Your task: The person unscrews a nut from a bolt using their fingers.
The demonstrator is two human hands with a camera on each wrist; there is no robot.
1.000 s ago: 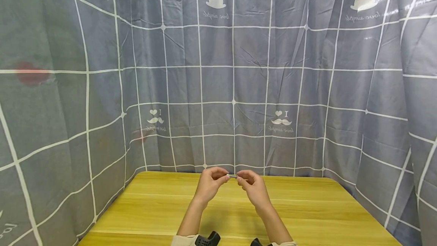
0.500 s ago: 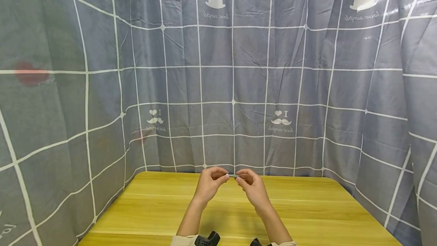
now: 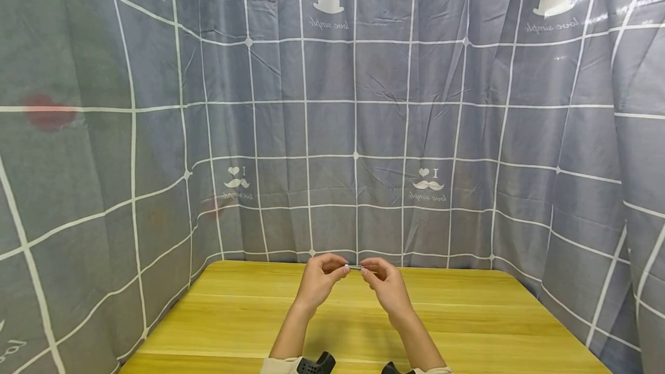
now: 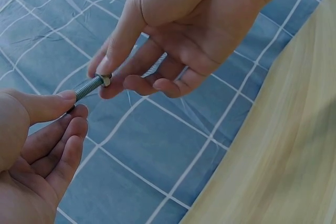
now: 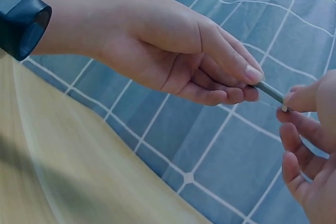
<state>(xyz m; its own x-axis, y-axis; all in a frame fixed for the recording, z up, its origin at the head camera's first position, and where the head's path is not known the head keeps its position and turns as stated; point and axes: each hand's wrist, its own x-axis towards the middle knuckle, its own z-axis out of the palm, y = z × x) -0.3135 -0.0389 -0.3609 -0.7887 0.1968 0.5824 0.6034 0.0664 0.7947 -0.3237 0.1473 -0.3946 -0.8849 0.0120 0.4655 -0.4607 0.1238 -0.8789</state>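
- One slim, silver-grey, threaded metal bolt (image 4: 88,88) spans the gap between the two hands, held in the air; in the head view it lines up with the far edge of the yellow wood-grain tabletop (image 3: 234,305).
- Left hand (image 3: 315,283): thumb and fingertip pinch one end of the bolt, the lower fingers loosely bent beneath.
- Right hand (image 3: 388,291): thumb and fingertips pinch the other end, by a small metal collar (image 4: 106,80); whether that is the bolt's head or a separate nut, I cannot tell.
- Handling, as a judgement: stiff, small, fairly light yet dense for its size, hardly fragile. Threads should give fingertips some bite, while any smooth or oily face could slip or roll.
- Best hold, I would judge: one pinch on the collar's flat sides, another on the threaded shank near the opposite end.
- Against the frames from half a second and a second ago, hands and bolt sit almost unchanged; any small turn of the bolt is too fine to make out.
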